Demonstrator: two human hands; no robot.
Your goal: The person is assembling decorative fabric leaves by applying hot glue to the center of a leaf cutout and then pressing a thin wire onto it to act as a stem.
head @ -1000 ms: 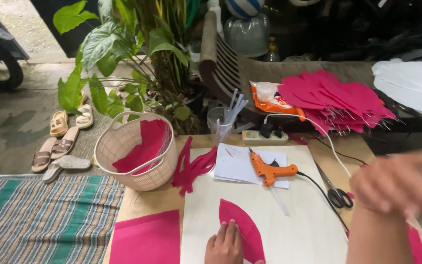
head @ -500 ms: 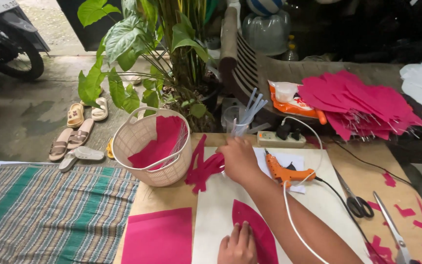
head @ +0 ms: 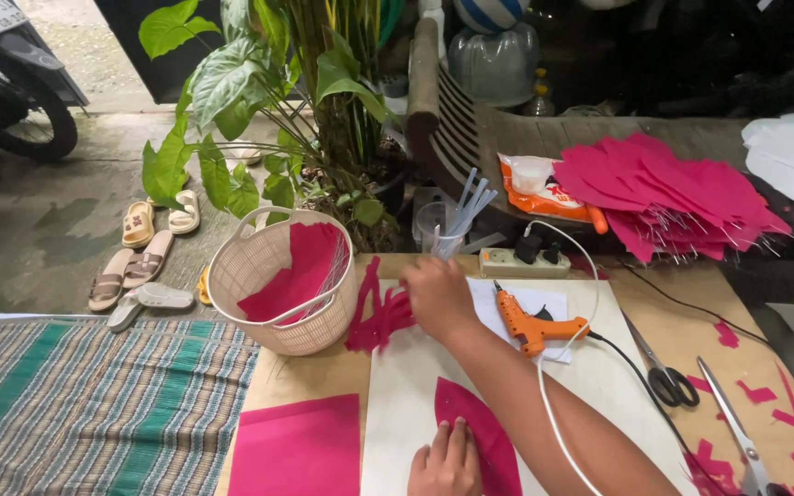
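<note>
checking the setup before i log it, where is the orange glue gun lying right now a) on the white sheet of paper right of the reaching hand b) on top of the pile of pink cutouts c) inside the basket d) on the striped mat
a: the orange glue gun lies on the white sheet of paper on the table, just right of the right hand, which reaches toward the pink scraps beside the basket.

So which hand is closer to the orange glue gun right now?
Right. The right hand is just left of the glue gun, beside the pink scraps; the left hand presses the pink petal, nearer the viewer.
</note>
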